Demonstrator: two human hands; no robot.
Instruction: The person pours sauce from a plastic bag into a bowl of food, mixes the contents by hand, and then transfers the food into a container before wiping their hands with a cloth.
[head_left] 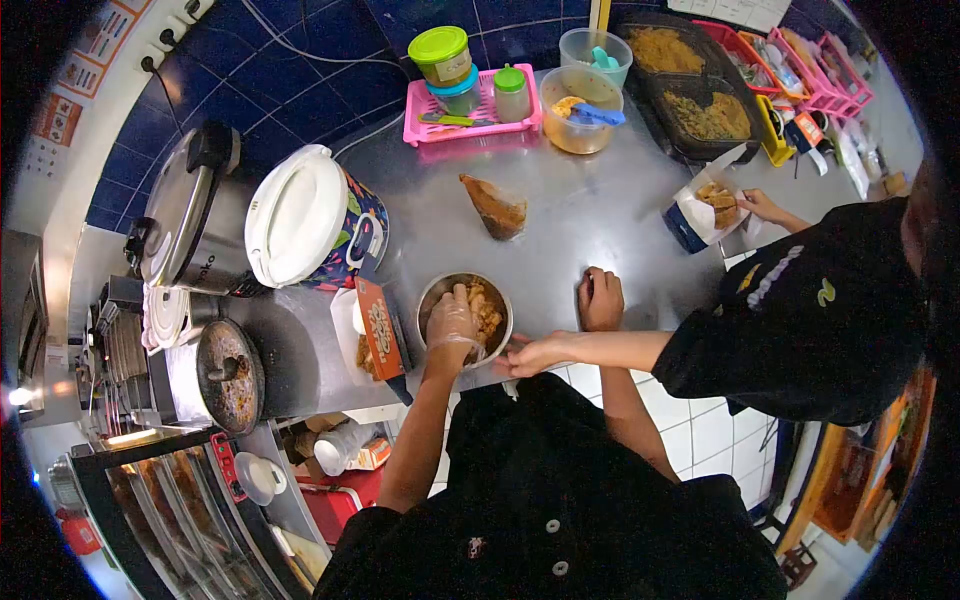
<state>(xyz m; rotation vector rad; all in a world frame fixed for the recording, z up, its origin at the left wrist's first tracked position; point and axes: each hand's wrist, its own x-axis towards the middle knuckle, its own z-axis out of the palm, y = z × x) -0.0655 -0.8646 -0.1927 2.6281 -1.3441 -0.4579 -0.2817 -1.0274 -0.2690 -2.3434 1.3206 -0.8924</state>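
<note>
My left hand [453, 322], in a clear plastic glove, reaches into a round metal bowl [509, 318] of golden-brown food pieces [486, 308]. Its fingertips are down among the pieces, so their grip is hidden. My right hand [602, 300] rests on the steel table to the right of the bowl, its fingers curled under and nothing visible in them. Just left of the bowl stands an orange and white paper food box [382, 328] with fried food in it. A co-worker's hand [540, 353] reaches in from the right to the bowl's near rim.
The co-worker's other hand [764, 207] holds a paper box [697, 222] of food pieces. A brown pointed packet [494, 207] lies mid-table. Behind are a pink tray [425, 122], a plastic tub [580, 140] and a black food tray [660, 105]. A white-lidded container [300, 215] and pressure cooker [185, 215] stand left.
</note>
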